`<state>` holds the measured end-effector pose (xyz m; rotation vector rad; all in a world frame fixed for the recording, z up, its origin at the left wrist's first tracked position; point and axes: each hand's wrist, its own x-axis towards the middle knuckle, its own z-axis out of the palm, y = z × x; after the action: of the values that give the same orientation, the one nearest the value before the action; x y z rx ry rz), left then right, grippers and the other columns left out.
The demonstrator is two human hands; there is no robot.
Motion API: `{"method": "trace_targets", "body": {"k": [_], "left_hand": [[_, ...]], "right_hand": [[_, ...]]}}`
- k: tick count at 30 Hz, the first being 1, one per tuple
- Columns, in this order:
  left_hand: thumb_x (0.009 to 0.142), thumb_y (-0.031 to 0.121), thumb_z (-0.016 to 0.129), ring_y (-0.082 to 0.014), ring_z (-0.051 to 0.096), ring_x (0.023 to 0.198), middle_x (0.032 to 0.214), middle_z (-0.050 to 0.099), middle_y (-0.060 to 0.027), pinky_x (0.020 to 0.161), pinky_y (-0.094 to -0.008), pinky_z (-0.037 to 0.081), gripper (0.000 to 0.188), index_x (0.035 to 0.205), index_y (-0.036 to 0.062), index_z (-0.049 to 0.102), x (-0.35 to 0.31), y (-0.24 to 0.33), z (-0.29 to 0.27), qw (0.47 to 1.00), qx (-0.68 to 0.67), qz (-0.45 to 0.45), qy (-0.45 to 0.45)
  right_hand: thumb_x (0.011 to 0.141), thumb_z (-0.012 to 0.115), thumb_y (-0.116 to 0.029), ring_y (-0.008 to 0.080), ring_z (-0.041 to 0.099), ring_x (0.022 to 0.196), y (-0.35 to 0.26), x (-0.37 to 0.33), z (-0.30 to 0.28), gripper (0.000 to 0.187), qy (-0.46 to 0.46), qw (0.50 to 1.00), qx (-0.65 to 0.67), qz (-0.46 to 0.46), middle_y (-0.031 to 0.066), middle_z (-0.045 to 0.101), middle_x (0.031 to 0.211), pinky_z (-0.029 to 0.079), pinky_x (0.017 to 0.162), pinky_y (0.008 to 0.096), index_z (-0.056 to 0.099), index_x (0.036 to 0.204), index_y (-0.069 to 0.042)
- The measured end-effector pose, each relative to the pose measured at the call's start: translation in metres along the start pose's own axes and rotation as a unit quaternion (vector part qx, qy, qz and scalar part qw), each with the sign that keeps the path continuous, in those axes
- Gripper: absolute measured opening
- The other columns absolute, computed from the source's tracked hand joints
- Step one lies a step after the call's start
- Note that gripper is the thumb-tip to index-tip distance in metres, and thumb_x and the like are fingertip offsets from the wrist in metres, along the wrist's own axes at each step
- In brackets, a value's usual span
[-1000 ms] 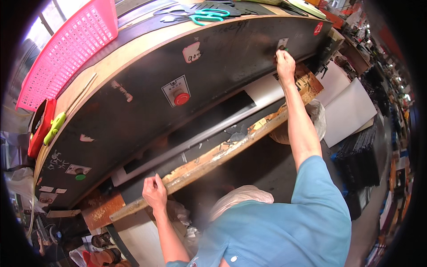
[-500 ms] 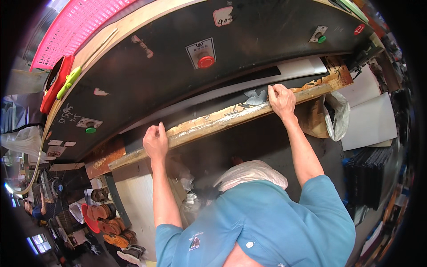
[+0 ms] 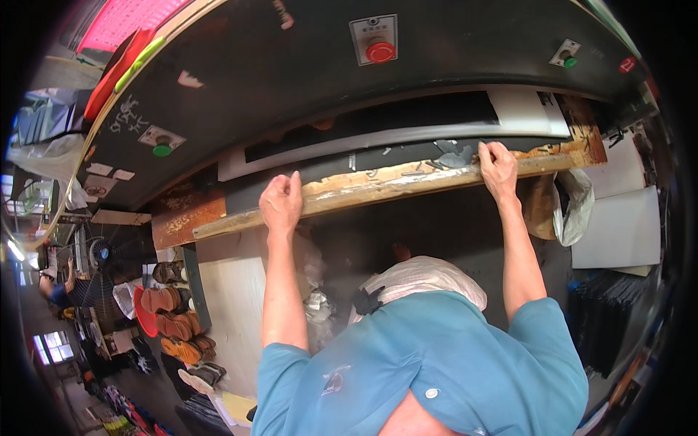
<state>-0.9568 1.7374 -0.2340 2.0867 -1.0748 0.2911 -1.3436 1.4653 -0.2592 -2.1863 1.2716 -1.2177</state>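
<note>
My left hand (image 3: 281, 204) is curled, thumb against fingers, at the left part of a worn wooden bar (image 3: 392, 190) along the table's front edge. My right hand (image 3: 499, 171) is curled the same way over the bar further right. Whatever the fingers grip, if anything, is hidden. Beside my right hand lies a torn grey scrap (image 3: 455, 155). Beyond the bar, in the gap under a black machine beam (image 3: 291, 80), a white board (image 3: 529, 116) carries a black sheet (image 3: 407, 120).
On the beam are a red push button (image 3: 380, 51) and green buttons (image 3: 161, 150). An open sack (image 3: 576, 207) hangs at the right, near white sheets (image 3: 616, 229) and a black stack (image 3: 611, 312). Brown shoe-shaped pieces (image 3: 178, 323) stand low left. A person (image 3: 58, 291) is far left.
The view has shifted, so the beam and both hands sit further right in it. More of the white board and its black sheet shows. Both hands stay curled at the bar.
</note>
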Motion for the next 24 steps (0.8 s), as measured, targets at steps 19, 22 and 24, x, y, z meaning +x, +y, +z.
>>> {"method": "trace_targets", "body": {"k": [19,22,24], "left_hand": [[0.096,0.005,0.072,-0.0352,0.072,0.091,0.096,0.073,-0.018,0.081,-0.0436,0.057,0.007,0.1,-0.0008,0.073,-0.107,0.05,-0.078,0.985,-0.166,0.05,-0.013],[0.097,0.004,0.069,-0.0394,0.066,0.122,0.123,0.072,-0.0192,0.104,-0.0466,0.052,0.023,0.119,-0.0016,0.071,-0.096,0.045,-0.061,0.996,-0.07,0.062,-0.007],[0.096,0.006,0.07,-0.0404,0.06,0.131,0.133,0.068,-0.0184,0.111,-0.049,0.048,0.029,0.124,-0.0014,0.07,-0.108,0.041,-0.055,0.995,-0.016,0.102,-0.011]], "right_hand": [[0.078,0.091,-0.038,0.0496,0.048,0.143,-0.241,-0.088,0.089,0.093,-0.268,0.955,0.036,-0.122,0.036,0.045,0.156,0.041,0.122,0.0516,0.052,0.154,0.0],[0.072,0.09,-0.035,0.0549,0.048,0.133,-0.26,-0.11,0.1,0.095,-0.212,0.961,-0.017,-0.176,0.0451,0.036,0.157,0.043,0.116,0.0559,0.054,0.153,-0.002],[0.071,0.088,-0.03,0.0566,0.047,0.132,-0.262,-0.124,0.097,0.086,-0.211,0.964,-0.001,-0.16,0.0433,0.038,0.155,0.045,0.113,0.0579,0.06,0.147,-0.004]]}}
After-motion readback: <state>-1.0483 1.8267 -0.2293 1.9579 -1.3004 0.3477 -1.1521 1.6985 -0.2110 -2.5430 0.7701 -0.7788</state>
